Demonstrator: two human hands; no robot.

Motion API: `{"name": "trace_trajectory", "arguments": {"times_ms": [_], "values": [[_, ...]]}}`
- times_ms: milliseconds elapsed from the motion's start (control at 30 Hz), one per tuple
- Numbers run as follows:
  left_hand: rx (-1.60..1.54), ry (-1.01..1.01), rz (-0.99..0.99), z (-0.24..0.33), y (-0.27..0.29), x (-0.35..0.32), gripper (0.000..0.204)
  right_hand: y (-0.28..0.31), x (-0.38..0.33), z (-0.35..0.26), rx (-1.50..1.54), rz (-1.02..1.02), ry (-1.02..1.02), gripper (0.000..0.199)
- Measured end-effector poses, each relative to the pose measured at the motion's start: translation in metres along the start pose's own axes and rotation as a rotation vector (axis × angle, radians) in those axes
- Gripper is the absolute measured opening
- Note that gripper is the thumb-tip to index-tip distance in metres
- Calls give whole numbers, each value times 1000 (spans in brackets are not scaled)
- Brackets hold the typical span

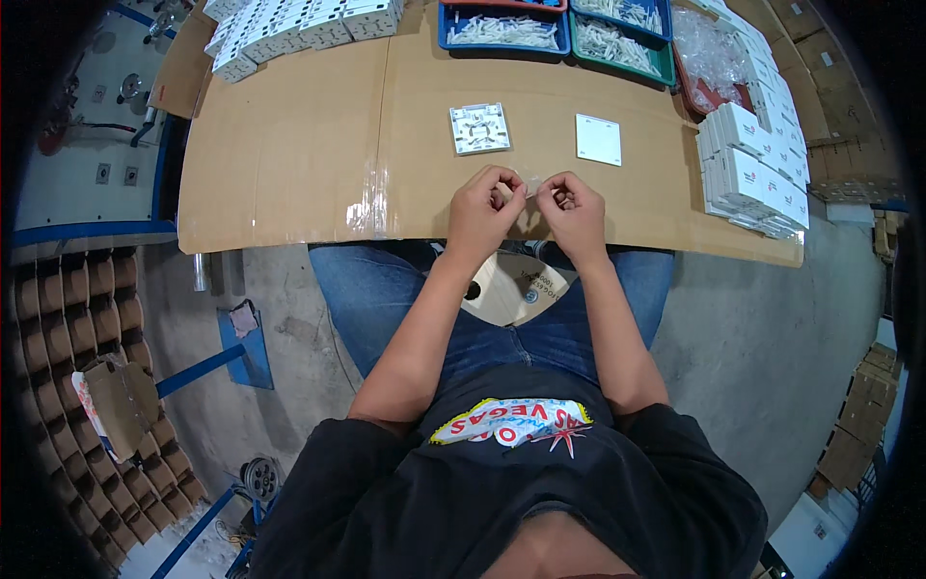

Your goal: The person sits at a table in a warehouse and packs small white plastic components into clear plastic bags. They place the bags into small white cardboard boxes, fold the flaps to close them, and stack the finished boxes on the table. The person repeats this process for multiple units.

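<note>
Head view shows someone seated at a cardboard-covered worktop [289, 145]. Nearest, over its near edge, the left hand [482, 214] and right hand [571, 210] are curled almost closed, fingertips pinching a small clear plastic bag [530, 185] stretched between them. Just beyond lie two white square plates: a ribbed one [479, 128] to the left, a plain one [598, 139] to the right. Stacked white boxes [752, 169] sit at the right. Farthest are three trays of white parts: two blue [502, 29], one green [617, 48].
</note>
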State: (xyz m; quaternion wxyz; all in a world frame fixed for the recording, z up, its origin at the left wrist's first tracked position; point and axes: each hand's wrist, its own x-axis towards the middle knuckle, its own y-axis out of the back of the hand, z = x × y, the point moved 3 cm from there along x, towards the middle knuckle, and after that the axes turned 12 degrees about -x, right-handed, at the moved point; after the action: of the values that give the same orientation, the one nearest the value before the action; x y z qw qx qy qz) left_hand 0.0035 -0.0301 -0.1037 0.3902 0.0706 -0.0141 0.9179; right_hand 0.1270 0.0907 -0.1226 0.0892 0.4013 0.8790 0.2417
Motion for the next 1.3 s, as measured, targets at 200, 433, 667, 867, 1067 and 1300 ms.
{"name": "trace_trajectory", "arguments": {"times_ms": [200,433,667,867,1067,1300], "values": [[-86,23,65,-3,-17,-7,13,0,0,-18,22,135,103,4],[-100,11,181,-3,-15,-10,13,3,-3,-31,-181,109,373,15],[-63,-59,193,-9,-17,-11,10,-6,-4,-27,21,-77,232,19],[-21,-14,100,-5,-21,-12,13,-11,-2,3,448,-133,-179,21],[246,-206,-34,0,-22,-11,18,-2,4,12,430,13,-267,17],[472,-351,-95,14,-22,-4,41,7,5,12,255,-250,-227,16]]}}
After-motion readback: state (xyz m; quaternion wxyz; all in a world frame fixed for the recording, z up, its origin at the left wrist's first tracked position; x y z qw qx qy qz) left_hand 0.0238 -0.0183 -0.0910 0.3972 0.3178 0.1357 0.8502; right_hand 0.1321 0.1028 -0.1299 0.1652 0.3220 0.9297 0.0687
